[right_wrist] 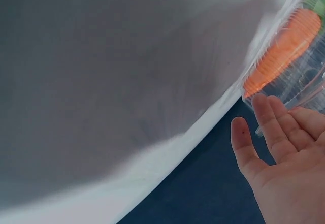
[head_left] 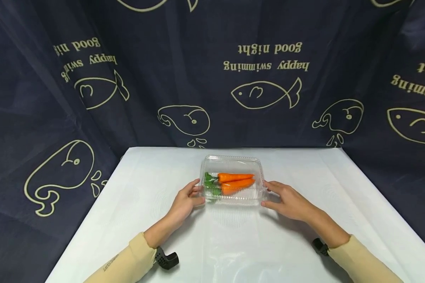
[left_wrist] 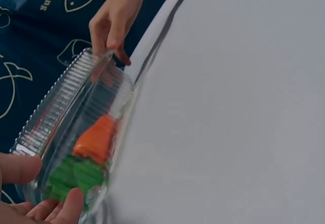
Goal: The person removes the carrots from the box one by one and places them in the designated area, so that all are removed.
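Note:
A clear plastic clamshell box (head_left: 230, 158) with ridged edges stands on the white table. Inside lie two orange carrots (head_left: 235, 177) with green tops (head_left: 209, 179), seen through its walls. At the box's left end, my left hand (head_left: 185, 200) touches the side, thumb and fingers spread apart. In the left wrist view, fingertips of my left hand (left_wrist: 40, 203) lie against that end, by the green tops. My right hand (head_left: 287, 200) is at the opposite end. Its fingers reach nearly straight to the box in the right wrist view, the thumb (right_wrist: 242, 137) apart from it.
The white table (head_left: 233, 251) extends around the box on all sides. Behind and beside it hangs a dark blue curtain (head_left: 198, 70) printed with fish and words. Each wrist wears a black device, the left one (head_left: 166, 258) and the right one (head_left: 320, 246).

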`<move>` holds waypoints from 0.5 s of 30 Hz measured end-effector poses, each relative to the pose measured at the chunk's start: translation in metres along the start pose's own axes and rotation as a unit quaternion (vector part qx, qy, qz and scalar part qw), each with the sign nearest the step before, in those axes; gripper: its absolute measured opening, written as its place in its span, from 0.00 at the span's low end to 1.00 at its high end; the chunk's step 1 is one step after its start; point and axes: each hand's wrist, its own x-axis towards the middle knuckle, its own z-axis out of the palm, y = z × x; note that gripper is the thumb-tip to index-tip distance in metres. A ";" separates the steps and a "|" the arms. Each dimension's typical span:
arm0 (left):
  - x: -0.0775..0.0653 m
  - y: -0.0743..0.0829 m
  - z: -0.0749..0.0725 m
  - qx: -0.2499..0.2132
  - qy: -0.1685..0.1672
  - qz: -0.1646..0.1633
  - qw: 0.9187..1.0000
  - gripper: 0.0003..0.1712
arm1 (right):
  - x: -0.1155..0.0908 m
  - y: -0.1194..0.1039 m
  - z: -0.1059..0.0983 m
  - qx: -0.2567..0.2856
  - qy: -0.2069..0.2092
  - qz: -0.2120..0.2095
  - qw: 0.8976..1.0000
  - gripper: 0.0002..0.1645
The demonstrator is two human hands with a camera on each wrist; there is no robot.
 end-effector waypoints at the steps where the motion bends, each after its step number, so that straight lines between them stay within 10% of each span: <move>1: 0.000 -0.001 0.001 -0.010 0.002 -0.003 1.000 0.43 | 0.000 0.000 -0.001 0.000 0.000 0.001 1.000 0.48; 15: -0.002 -0.003 0.017 -0.046 0.061 -0.023 0.997 0.41 | 0.001 -0.002 -0.004 0.008 -0.016 0.032 0.999 0.49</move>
